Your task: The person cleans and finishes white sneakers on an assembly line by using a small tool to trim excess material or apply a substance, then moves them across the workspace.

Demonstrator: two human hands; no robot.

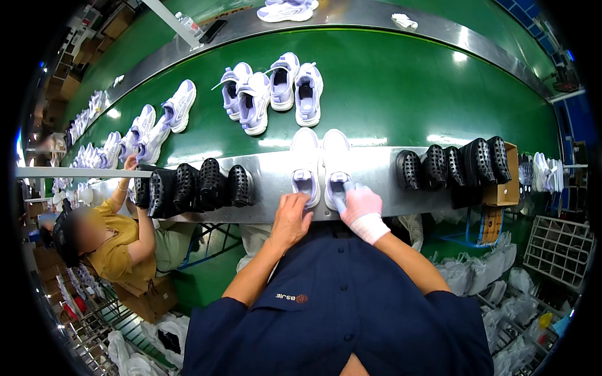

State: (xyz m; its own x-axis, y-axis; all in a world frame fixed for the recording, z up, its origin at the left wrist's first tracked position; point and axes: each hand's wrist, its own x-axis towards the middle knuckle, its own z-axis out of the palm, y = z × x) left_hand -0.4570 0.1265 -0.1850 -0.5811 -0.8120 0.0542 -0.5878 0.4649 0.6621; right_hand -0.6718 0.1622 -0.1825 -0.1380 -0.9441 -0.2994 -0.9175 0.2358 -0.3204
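Two white-and-lilac sneakers stand side by side on the steel ledge [370, 169], toes pointing away from me. My bare left hand [291, 216] rests on the heel of the left sneaker [305, 164]. My right hand [359, 205], in a pale pink glove, grips the heel of the right sneaker [336, 161], with fingers at its opening. Both shoes sit flat on the ledge.
Black perforated shoe lasts stand in rows on the ledge at left [197, 185] and right [451, 164], the right ones by a cardboard box [505, 191]. More sneakers [273, 91] ride the green conveyor belt [401, 88]. A person in a mustard top [119, 241] works at my left.
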